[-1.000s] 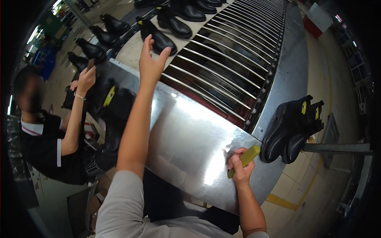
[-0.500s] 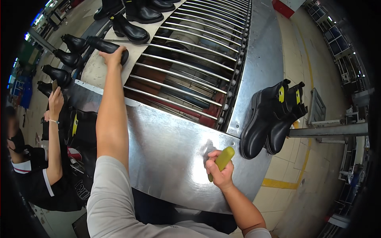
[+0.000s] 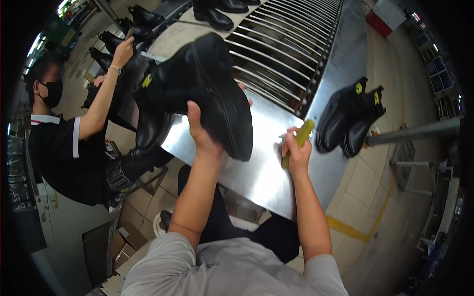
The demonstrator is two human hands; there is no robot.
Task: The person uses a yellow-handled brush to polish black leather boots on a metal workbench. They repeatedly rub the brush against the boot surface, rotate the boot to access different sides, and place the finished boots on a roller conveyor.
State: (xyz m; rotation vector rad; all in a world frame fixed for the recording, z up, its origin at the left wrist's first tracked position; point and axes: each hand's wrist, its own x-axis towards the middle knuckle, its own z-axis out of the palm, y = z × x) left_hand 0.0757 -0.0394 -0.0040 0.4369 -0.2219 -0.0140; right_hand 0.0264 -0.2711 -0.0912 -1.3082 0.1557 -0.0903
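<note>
A black ankle boot (image 3: 195, 91) is lifted above the metal table (image 3: 269, 182), tilted, with its sole edge toward the right. My left hand (image 3: 206, 135) grips it from below, thumb on the near side and fingertips showing at the sole edge. My right hand (image 3: 298, 155) is closed around a yellow-green, bar-shaped object (image 3: 306, 129) whose kind I cannot make out; it is apart from the boot. To the right of that hand stand two black boots with yellow tabs, a nearer-left boot (image 3: 338, 118) and a boot beside it (image 3: 363, 126).
Metal rollers (image 3: 286, 44) stretch away beyond the table. More black boots (image 3: 213, 15) stand on the pale belt at far left. Another black boot (image 3: 152, 129) is partly behind the held one. A masked co-worker (image 3: 64, 143) sits at left, a thin object in the raised hand (image 3: 123, 52).
My left hand has brought the boot from the pale belt at far left, up and nearer to me. My right hand still holds the yellow-green object. The view has shifted.
</note>
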